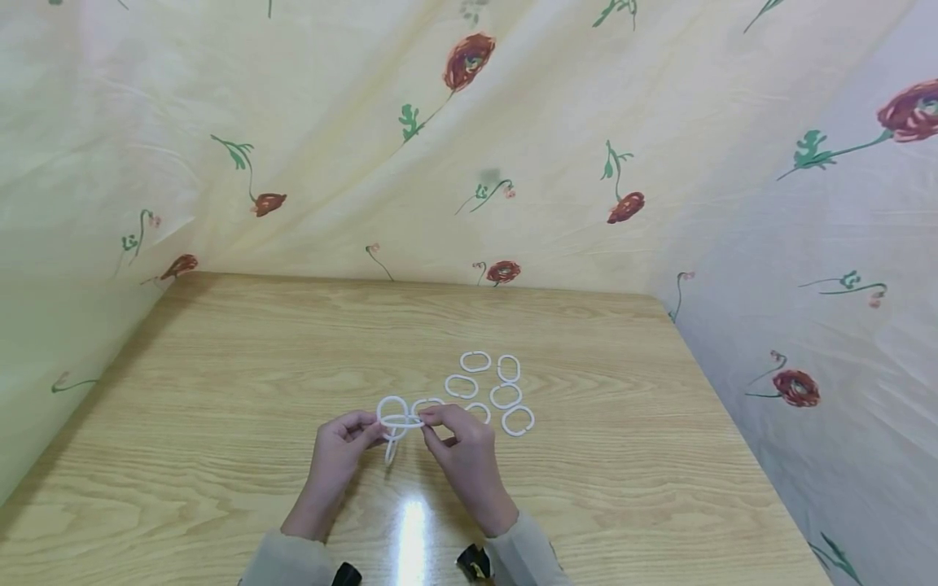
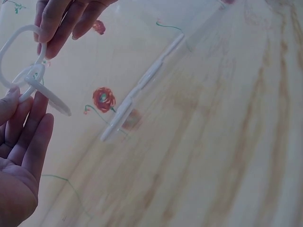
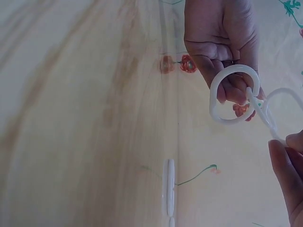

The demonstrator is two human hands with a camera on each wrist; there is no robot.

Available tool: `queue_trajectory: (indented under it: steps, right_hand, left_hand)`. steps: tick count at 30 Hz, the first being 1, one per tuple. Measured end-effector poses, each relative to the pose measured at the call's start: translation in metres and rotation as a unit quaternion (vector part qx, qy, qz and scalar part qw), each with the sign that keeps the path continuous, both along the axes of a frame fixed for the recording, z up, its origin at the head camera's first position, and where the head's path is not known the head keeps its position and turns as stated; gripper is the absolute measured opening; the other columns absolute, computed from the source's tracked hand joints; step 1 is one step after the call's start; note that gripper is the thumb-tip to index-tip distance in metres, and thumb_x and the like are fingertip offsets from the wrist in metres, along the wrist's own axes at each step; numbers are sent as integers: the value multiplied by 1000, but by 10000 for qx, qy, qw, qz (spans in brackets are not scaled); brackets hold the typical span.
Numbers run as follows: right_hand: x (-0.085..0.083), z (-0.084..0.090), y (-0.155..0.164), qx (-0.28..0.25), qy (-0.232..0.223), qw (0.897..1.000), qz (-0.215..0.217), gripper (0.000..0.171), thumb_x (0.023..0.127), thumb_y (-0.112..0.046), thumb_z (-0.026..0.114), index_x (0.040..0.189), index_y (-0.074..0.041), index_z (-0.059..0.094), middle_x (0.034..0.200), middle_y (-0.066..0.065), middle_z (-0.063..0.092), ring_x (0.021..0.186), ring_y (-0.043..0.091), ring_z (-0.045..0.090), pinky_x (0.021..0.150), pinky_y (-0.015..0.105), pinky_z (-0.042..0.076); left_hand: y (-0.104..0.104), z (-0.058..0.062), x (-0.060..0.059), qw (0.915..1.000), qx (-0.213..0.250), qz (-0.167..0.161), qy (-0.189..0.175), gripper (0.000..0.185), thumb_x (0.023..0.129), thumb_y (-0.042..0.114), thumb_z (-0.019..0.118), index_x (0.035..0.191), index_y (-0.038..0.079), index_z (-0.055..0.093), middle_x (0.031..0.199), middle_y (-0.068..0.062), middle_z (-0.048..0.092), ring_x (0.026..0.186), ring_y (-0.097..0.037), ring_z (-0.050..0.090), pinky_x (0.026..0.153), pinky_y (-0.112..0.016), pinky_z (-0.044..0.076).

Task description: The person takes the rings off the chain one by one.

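Note:
Both hands meet above the middle of the wooden table [image 1: 220, 366] and hold a short chain of linked white plastic rings [image 1: 399, 421]. My left hand [image 1: 372, 429] pinches one ring [image 3: 234, 94] between thumb and fingers. My right hand [image 1: 429, 418] pinches the neighbouring ring [image 2: 14, 47] from the other side. A third ring [image 1: 391, 449] hangs down from the chain between the hands. In the left wrist view the left hand [image 2: 21, 142] sits at the lower left and fingers of the right hand [image 2: 61, 23] come in from the top.
Several loose white rings [image 1: 506, 395] lie flat on the table just beyond and to the right of the hands, seen edge-on as loose rings [image 2: 137, 94] and loose rings [image 3: 169, 189]. Flowered cloth [image 1: 469, 163] walls the table at the back and both sides.

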State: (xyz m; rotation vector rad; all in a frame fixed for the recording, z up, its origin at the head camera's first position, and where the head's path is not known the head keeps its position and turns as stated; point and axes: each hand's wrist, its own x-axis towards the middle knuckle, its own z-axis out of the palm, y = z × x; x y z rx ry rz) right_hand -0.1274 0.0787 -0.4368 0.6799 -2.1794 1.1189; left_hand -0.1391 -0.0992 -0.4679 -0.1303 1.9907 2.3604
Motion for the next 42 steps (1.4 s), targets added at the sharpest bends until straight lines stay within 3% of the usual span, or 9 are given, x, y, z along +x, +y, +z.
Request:
queue_trajectory:
  steps: [13,21,29,32,37,39,42]
  right_hand:
    - [-3,-3,4,-217,73,9997,-3,20,74,11,74,89,-3,71,91,8,75,80,21,72,55,6,52]
    - [-4,-3,4,-535,-157,9984,57,18,76,11,74,88,-2,71,89,11,75,77,23,72,54,7,52]
    - [-4,-2,4,-1043,-689,9921,-23,17,75,15,72,86,2,71,87,15,74,73,24,72,49,15,55]
    - [-4,0,3,-1316,-1264,9831,-130,13,76,15,71,85,5,71,88,19,74,76,30,72,49,25,58]
    - [-4,5,7,-1904,-2434,9508,-209,5,82,5,72,86,2,72,93,17,74,83,26,73,55,39,61]
    - [-4,6,10,-2036,-2646,9425,-179,4,83,0,73,88,-1,72,94,15,74,84,20,72,57,39,61]
    - [-5,6,13,-2102,-2741,9383,-138,5,85,-3,73,90,-3,72,95,15,73,85,18,71,59,39,61]
  left_hand:
    - [-3,1,0,9997,-26,194,113,7,88,-8,62,92,-14,63,74,5,69,73,-7,69,74,-22,61]
    - [-2,1,1,9998,48,114,121,10,89,-6,62,93,-15,62,75,6,68,73,-6,68,74,-21,60]
    - [-1,2,0,9998,35,192,38,12,89,-8,61,95,-18,61,72,7,67,71,-5,67,74,-21,60]
    - [-1,1,0,9998,28,168,115,12,89,-8,61,95,-19,60,73,7,67,72,-5,67,74,-21,60]
    - [-1,1,1,9994,-54,194,274,11,89,-8,61,93,-18,61,74,7,67,73,-5,68,74,-21,61]
    - [-1,1,1,9993,-92,213,300,10,89,-8,61,93,-17,61,75,7,67,73,-6,68,74,-22,61]
    - [-1,1,2,9993,-81,225,294,9,89,-8,61,92,-16,62,75,6,68,73,-6,68,73,-22,61]
